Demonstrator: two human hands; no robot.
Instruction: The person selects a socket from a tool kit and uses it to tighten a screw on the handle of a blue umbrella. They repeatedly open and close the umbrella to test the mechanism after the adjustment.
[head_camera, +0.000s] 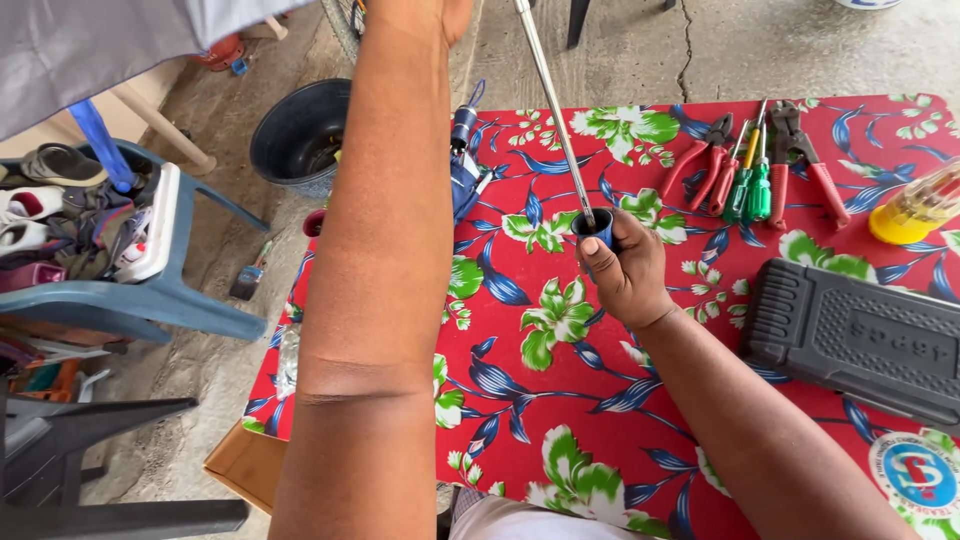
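My right hand (625, 275) is closed around the small blue handle (597, 226) of a long thin metal rod (553, 105), held over the red floral tablecloth (560, 400). The rod slants up and to the left and leaves the picture at the top edge. My left arm reaches straight up through the middle of the view. Only the heel of my left hand (450, 12) shows at the top edge. Its fingers are out of frame, so what they hold is hidden.
Red-handled pliers (700, 160), green screwdrivers (750, 185) and a yellow bit holder (915, 210) lie at the table's far right. A black tool case (860, 340) sits on the right. A blue tool (465, 170), a black bucket (300, 135) and a cluttered blue chair (150, 290) are to the left.
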